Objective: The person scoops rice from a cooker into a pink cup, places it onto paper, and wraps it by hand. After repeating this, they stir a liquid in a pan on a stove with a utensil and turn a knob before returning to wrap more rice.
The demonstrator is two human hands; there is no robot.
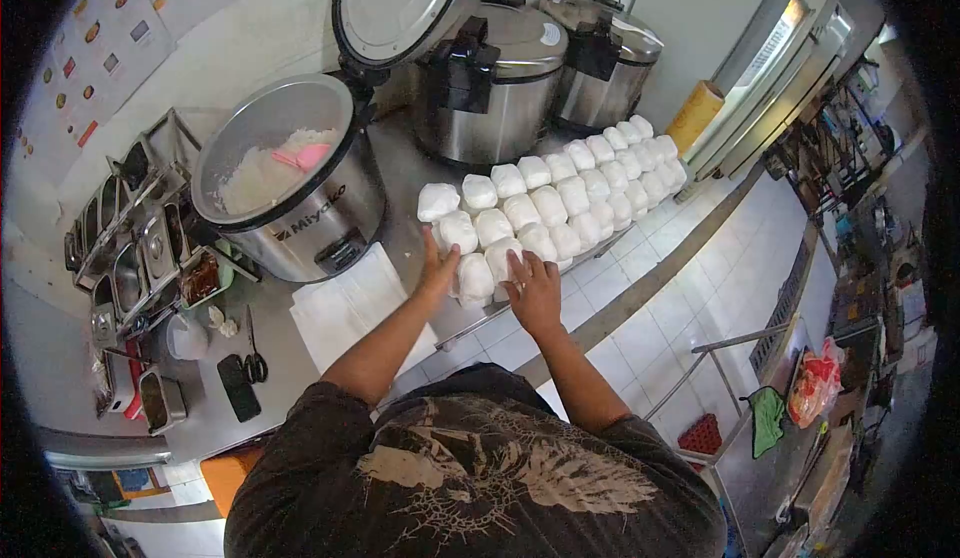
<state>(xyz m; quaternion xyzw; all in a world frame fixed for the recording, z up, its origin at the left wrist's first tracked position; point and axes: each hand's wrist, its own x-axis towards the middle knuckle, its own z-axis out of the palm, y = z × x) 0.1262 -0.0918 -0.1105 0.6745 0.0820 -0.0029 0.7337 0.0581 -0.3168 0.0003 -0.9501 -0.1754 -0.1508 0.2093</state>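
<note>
Rows of white wrapped bundles (pixel 573 196) stand close together along the metal counter, stacked at the near end. My left hand (pixel 437 266) touches the left side of the near bundles, its thumb and fingers apart around the edge of one bundle (pixel 457 231). On the other side, my right hand (pixel 536 293) rests bent fingertips, spread apart, against another bundle (pixel 502 255). A lower front bundle (pixel 475 278) sits between both hands. Neither hand lifts a bundle clear of the group. What is inside the wrapping is hidden.
An open rice cooker (pixel 290 208) holds white rice and a pink scoop (pixel 303 156). White paper sheets (pixel 352 308) lie nearby, with scissors (pixel 256 358) and a phone (pixel 238 388) farther left. Two closed cookers (pixel 490 108) (pixel 605 78) stand behind. Metal food containers (pixel 130 268) fill a rack.
</note>
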